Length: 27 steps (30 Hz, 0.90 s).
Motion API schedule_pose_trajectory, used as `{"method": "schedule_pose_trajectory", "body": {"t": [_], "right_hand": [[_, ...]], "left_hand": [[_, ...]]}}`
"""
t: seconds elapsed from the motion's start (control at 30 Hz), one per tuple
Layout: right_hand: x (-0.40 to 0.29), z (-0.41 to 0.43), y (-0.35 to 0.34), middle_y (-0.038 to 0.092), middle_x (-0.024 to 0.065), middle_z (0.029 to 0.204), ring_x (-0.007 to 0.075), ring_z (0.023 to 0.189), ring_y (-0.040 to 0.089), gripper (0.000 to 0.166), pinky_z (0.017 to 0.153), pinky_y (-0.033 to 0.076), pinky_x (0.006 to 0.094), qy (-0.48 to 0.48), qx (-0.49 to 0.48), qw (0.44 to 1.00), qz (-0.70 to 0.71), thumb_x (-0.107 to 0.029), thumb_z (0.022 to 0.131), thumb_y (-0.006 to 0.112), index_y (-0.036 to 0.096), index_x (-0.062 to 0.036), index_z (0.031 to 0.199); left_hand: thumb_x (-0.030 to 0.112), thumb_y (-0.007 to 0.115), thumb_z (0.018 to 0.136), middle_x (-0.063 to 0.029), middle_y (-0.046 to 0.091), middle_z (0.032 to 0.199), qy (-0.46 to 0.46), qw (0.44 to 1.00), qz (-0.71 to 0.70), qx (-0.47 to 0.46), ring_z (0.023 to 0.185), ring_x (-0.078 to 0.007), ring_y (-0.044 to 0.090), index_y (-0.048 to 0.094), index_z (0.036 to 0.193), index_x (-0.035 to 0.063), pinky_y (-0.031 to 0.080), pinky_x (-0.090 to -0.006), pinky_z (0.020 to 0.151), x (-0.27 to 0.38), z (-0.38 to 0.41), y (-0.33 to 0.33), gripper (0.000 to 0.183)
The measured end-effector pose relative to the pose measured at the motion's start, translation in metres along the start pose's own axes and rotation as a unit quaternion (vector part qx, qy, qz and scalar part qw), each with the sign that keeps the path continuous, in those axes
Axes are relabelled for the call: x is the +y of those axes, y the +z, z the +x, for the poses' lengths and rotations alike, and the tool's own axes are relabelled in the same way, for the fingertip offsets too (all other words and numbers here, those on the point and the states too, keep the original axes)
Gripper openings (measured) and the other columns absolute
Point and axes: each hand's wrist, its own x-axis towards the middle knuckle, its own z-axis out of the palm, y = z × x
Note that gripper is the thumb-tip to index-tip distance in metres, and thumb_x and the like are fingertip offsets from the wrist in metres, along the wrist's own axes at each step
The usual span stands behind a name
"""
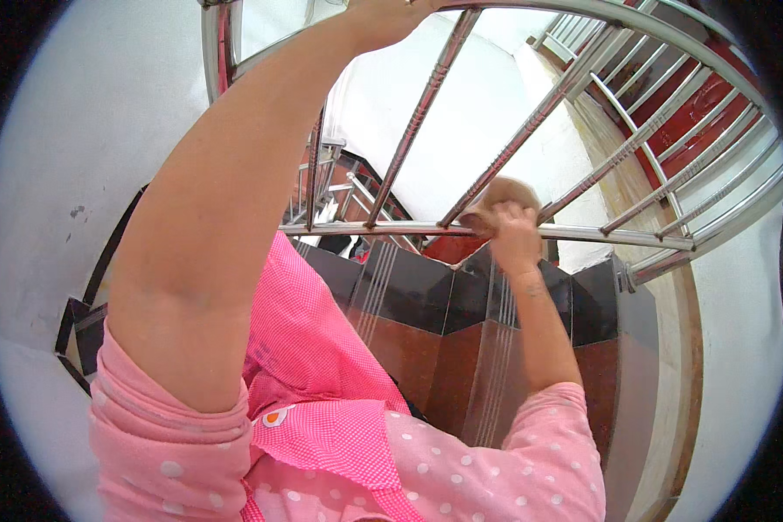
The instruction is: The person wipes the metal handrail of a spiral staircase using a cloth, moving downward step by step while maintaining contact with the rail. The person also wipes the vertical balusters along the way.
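My right hand [519,238] presses a folded brown cloth [504,190] against the lower rail of a stainless-steel stair railing [391,228], where a slanting baluster [554,205] meets it. Hand and cloth are slightly blurred. At the top edge of the view, my left hand [391,16] lies on the curved top handrail [548,8]; its fingers are largely cut off by the frame. Several metal balusters, one of them a ringed baluster [424,117], run between the two rails.
Below the railing are stair steps with black tile edges [404,280] and reddish-brown tile treads [398,352]. A lower flight's railing [333,169] shows through the gap. White walls [59,163] stand on both sides. Another railing [652,72] is at upper right.
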Motion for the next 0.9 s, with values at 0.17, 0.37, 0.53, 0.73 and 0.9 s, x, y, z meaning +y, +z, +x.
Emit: {"method": "schedule_pose_trajectory", "body": {"t": [0.17, 0.37, 0.53, 0.73, 0.9], "right_hand": [[-0.044, -0.013, 0.012, 0.06, 0.0054, 0.105, 0.0307, 0.094, 0.053, 0.034, 0.085, 0.046, 0.037, -0.06, 0.015, 0.993, 0.101, -0.005, 0.069, 0.062, 0.064, -0.0066, 0.103], [-0.011, -0.104, -0.013, 0.06, 0.002, 0.104, 0.0273, 0.089, 0.052, 0.03, 0.081, 0.046, 0.0386, -0.287, -0.134, 0.933, 0.172, -0.008, 0.065, 0.064, 0.066, -0.0135, 0.095], [-0.044, -0.187, -0.037, 0.06, -0.0033, 0.112, 0.0235, 0.104, 0.051, 0.029, 0.087, 0.036, 0.042, -0.132, -0.143, 0.941, 0.275, -0.014, 0.066, 0.067, 0.066, -0.0192, 0.094], [-0.035, -0.187, -0.042, 0.06, -0.0028, 0.112, 0.0228, 0.106, 0.05, 0.034, 0.088, 0.036, 0.0424, -0.125, -0.209, 0.93, 0.276, -0.018, 0.063, 0.07, 0.065, -0.019, 0.096], [-0.035, -0.193, -0.034, 0.059, -0.0025, 0.115, 0.0227, 0.108, 0.05, 0.034, 0.089, 0.035, 0.0424, -0.114, -0.211, 0.931, 0.275, -0.021, 0.063, 0.071, 0.064, -0.0201, 0.097]], "left_hand": [[0.053, 0.041, 0.094, -0.0275, 0.06, 0.108, 0.015, 1.0, 0.007, 0.018, 0.103, -0.0415, 0.056, 0.058, 0.104, -0.0036, 0.044, -0.0445, 0.088, -0.012, 0.004, 0.005, 0.06], [0.053, 0.041, 0.095, -0.0277, 0.06, 0.102, 0.014, 1.0, 0.024, 0.006, 0.097, -0.0425, 0.057, 0.058, 0.099, -0.0036, 0.045, -0.0457, 0.083, -0.002, -0.001, 0.001, 0.059], [0.048, 0.052, 0.091, -0.0249, 0.06, 0.09, -0.024, 0.998, 0.055, 0.009, 0.085, -0.0397, 0.059, 0.055, 0.09, -0.0026, 0.045, -0.0456, 0.073, 0.01, -0.004, -0.003, 0.051], [0.047, 0.056, 0.09, -0.023, 0.062, 0.097, -0.035, 0.998, 0.021, -0.045, 0.092, -0.0337, 0.061, 0.057, 0.105, -0.0012, 0.046, -0.0442, 0.08, 0.024, -0.009, -0.016, 0.051], [0.033, 0.064, 0.088, -0.0167, 0.06, 0.098, -0.019, 0.998, -0.061, 0.01, 0.092, -0.0266, 0.06, 0.055, 0.116, -0.0026, 0.047, -0.037, 0.083, 0.016, -0.013, -0.004, 0.046]]}}
